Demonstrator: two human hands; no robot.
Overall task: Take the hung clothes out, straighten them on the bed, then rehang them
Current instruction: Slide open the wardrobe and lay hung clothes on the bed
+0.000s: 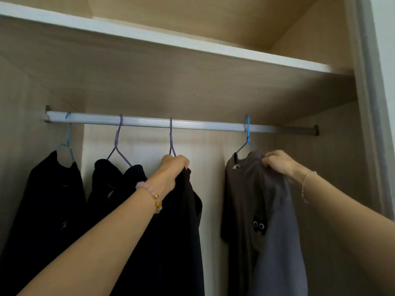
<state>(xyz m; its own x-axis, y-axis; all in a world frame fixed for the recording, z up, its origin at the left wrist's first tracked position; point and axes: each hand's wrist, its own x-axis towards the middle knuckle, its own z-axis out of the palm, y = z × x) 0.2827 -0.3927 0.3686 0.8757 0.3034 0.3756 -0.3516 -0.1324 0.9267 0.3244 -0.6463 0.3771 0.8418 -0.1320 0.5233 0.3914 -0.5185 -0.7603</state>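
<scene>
Several garments hang on wire hangers from a silver rail (192,123) inside a wardrobe. My left hand (174,167) is closed on the shoulder of a black garment (181,231) that hangs from a purple hanger (171,137). My right hand (277,162) grips the top of a grey-brown shirt (252,199) with a small cartoon face, on a blue hanger (246,135). Further left hang a dark navy garment (109,184) on a purple hanger and a black garment (49,199) on a blue hanger.
A white-edged shelf (192,43) runs above the rail. The wardrobe's wooden side wall (333,167) stands close on the right, with the door frame (369,103) beyond it. A gap of bare rail lies between the two garments I hold.
</scene>
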